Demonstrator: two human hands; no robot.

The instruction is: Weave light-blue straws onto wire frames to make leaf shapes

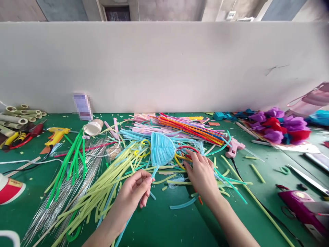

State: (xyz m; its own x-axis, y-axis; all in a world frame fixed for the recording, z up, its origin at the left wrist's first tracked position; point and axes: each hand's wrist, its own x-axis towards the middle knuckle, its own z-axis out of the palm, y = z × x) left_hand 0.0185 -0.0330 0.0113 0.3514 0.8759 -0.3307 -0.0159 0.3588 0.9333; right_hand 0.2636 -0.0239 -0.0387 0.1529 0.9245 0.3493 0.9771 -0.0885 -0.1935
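Green tabletop (pixel 164 230): we see the light-blue, fan-shaped fuzzy-stem piece (pixel 162 150) beyond and between our hands, round end rightward, left hand (pixel 135 188) pinching a slender light-blue stem (pixel 155 171) below it, right hand (pixel 202 171) at red-and-yellow loops (pixel 188 147), grip unclear.

Your head camera looks down and forward, close over the green table (pixel 164 226). It faces the far grey partition (pixel 164 65).

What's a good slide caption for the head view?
Left hand pinches a blue strip; right hand is beside the blue fan shape, amid coloured stems.
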